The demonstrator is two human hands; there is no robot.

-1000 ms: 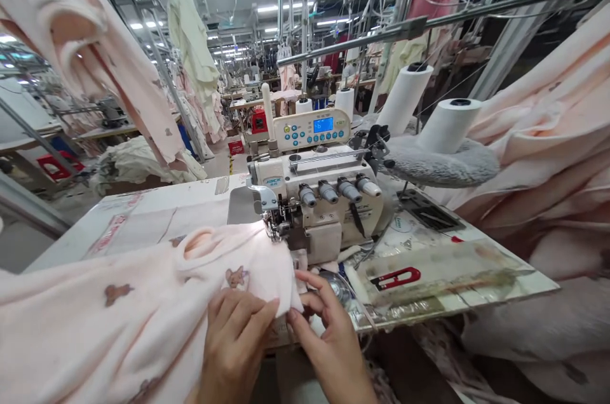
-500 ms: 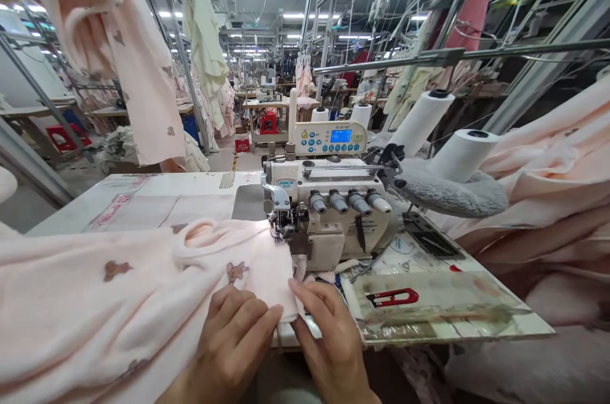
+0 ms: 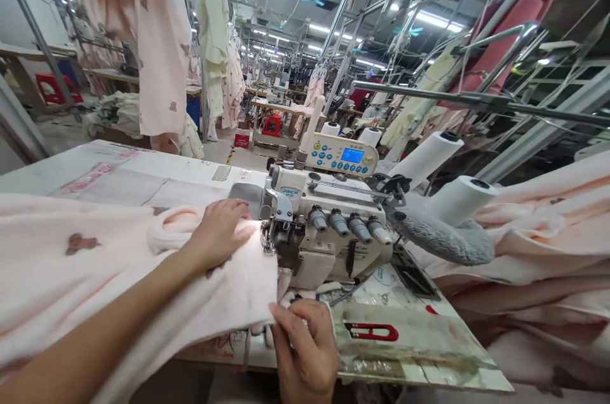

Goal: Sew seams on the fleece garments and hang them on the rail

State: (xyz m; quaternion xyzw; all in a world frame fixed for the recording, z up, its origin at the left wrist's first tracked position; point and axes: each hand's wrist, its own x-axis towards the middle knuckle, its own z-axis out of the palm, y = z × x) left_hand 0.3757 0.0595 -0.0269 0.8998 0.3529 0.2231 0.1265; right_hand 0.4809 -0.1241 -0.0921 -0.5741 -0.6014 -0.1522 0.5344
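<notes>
From the white metal sewing machine (image 3: 328,232), the pale-pink plush garment with brown prints (image 3: 238,293) spreads toward 9 o'clock. The left hand (image 3: 220,231) lies flat on it, also at 9 o'clock, fingers extended; at 7 o'clock the right hand (image 3: 305,343) pinches its near corner, with red U-shaped snips (image 3: 376,332) at 5 o'clock.

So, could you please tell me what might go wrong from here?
The left hand rests on the pink garment close to the stitching end of the sewing machine, so its fingers could get too near. The right hand holds only an edge, so that grip might slip. The garment's loose folds might drag the cloth askew.
</notes>
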